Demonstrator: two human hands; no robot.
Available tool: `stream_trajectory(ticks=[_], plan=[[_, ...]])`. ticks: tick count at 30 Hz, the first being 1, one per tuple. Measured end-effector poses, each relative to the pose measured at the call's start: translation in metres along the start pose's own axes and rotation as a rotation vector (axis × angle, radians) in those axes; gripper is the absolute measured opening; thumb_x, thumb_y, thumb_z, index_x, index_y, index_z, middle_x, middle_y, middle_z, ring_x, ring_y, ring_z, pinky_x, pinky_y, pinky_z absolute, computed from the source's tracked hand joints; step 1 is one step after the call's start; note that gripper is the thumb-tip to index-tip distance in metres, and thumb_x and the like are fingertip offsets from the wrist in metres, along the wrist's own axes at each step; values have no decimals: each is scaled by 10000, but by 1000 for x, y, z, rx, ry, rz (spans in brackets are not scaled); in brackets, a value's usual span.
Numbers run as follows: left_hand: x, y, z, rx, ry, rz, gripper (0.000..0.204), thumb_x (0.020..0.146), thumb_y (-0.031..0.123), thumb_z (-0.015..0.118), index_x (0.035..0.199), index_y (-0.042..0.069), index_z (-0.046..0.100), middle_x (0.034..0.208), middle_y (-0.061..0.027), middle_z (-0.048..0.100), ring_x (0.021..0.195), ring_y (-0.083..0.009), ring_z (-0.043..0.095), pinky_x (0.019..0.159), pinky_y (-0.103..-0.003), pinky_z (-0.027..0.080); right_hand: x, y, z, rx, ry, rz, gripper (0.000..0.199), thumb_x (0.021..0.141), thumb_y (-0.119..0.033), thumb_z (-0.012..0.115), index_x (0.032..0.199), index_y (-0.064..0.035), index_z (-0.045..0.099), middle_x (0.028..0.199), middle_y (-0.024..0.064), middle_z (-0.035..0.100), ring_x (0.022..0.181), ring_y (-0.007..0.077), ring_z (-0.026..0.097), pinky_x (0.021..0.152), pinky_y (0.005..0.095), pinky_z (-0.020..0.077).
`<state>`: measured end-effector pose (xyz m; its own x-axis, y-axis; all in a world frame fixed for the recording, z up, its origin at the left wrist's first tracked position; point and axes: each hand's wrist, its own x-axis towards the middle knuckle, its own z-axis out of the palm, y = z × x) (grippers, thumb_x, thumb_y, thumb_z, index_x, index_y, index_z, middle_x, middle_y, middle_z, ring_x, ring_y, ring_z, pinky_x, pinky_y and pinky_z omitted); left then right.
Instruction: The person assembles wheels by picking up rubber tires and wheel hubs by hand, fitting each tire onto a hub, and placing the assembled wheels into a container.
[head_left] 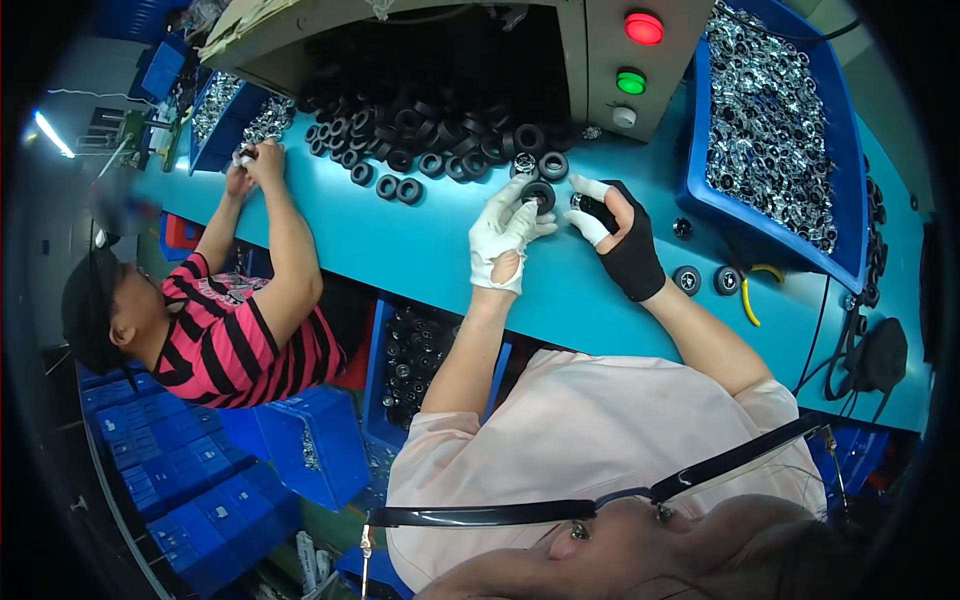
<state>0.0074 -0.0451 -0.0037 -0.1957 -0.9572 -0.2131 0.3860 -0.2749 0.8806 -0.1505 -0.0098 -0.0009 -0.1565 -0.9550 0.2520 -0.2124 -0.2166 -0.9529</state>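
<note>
My left hand (496, 232), in a worn white glove, is closed on a small black toy tire (541, 189) above the blue-green table. To its right, my right hand (632, 242) wears a black fingerless glove with white finger covers. Its thumb and fingers pinch a dark round wheel piece (594, 208) with a shiny face, partly hidden by the fingers. The two hands are close together but apart. Just beyond my left hand lie a tire with a shiny hub (524, 163) and a plain black tire (552, 165).
A heap of black tires (430, 135) spills from a machine housing (640, 85) with red and green lights. At right are a blue bin (856, 190) of chrome hubs, finished wheels (687, 280) and yellow-handled pliers (750, 303). A co-worker (235, 335) works at the left.
</note>
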Motion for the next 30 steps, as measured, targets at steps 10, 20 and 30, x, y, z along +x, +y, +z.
stream_trajectory(ticks=[10,20,30], plan=[[-4,5,9,2,-22,4,399,912,48,537,1287,-48,439,1139,-152,565,847,-191,636,718,-275,559,-2,8,0,57,-59,-15,345,802,-55,659,1134,4,583,935,134,607,819,211,619,731,288,477],[-9,-4,8,132,-106,-12,401,968,192,491,1275,-65,460,1052,-139,607,842,-175,613,723,-293,544,-5,7,-1,139,-213,-119,340,814,-47,635,1144,16,577,969,121,611,856,200,628,760,281,481],[-1,2,-17,-467,-160,-338,493,985,395,369,1271,-3,424,1096,-199,575,793,-233,620,681,-308,561,-2,1,-3,195,-120,79,366,833,-52,643,1183,13,558,1011,78,610,942,131,611,819,253,475]])
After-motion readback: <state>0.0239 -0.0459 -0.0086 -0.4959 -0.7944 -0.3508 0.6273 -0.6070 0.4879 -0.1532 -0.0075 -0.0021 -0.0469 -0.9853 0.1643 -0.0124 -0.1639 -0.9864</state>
